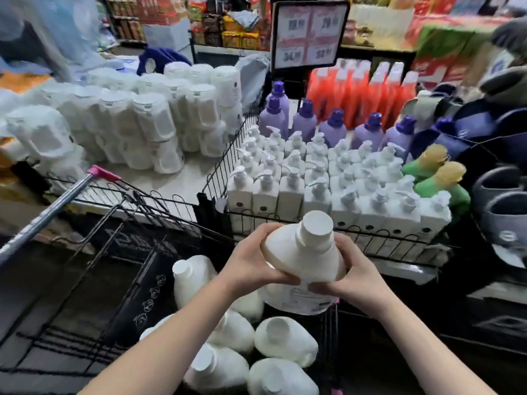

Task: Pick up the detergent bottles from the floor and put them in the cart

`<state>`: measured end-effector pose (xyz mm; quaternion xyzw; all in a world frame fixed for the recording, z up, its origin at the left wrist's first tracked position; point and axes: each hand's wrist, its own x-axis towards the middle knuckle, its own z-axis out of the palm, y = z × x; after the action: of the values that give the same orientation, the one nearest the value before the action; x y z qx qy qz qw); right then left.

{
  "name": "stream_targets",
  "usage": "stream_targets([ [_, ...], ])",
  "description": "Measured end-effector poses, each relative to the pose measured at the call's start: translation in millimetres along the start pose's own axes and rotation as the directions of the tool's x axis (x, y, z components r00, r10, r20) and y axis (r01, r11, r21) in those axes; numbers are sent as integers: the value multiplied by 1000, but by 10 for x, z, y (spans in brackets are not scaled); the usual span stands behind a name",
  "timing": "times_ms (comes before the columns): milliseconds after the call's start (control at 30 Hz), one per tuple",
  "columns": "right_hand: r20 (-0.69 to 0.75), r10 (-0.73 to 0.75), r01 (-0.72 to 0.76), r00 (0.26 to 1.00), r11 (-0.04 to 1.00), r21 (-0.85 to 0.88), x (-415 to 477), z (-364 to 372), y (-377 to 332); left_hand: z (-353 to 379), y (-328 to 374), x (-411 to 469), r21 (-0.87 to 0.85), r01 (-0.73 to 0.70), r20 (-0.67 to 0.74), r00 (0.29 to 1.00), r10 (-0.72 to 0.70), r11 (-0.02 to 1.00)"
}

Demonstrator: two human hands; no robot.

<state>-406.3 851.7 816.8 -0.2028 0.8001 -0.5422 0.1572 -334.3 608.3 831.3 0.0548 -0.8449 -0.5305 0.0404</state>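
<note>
I hold a large white detergent bottle (306, 253) with a white cap in front of me, cap pointing up and away. My left hand (251, 262) grips its left side and my right hand (356, 276) grips its right side and underside. Below my arms lie several more white detergent bottles (285, 339), heaped inside the black wire cart (94, 280). The cart's pink-tipped handle (102, 173) runs from the left edge up to the right. The held bottle hangs above the cart's right part.
A wire display basket (370, 238) just ahead holds rows of white pump bottles (316, 178), purple bottles (333, 126), orange bottles (359, 89) and green bottles (445, 186). Stacked white jugs (148, 115) sit on a shelf at the left. A price sign (309, 34) stands behind.
</note>
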Motion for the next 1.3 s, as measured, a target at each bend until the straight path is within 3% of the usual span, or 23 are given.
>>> stream_targets([
  [267, -67, 102, -104, 993, 994, -31, 142, 181, 563, 242, -522, 344, 22, 54, 101, 993, -56, 998],
  [500, -2, 152, -152, 988, 984, -97, 267, 234, 1002, 588, -940, 421, 42, 113, 94, 989, -117, 993],
  [833, 36, 240, -229, 970, 955, -190, 392, 469, 1704, 1006, -1507, 591, 155, 211, 195, 951, -239, 965],
  [1300, 72, 323, -275, 944, 885, -375, 537, 883, 2518, 1365, -2154, 681, 305, 228, 254, 916, -309, 925],
])
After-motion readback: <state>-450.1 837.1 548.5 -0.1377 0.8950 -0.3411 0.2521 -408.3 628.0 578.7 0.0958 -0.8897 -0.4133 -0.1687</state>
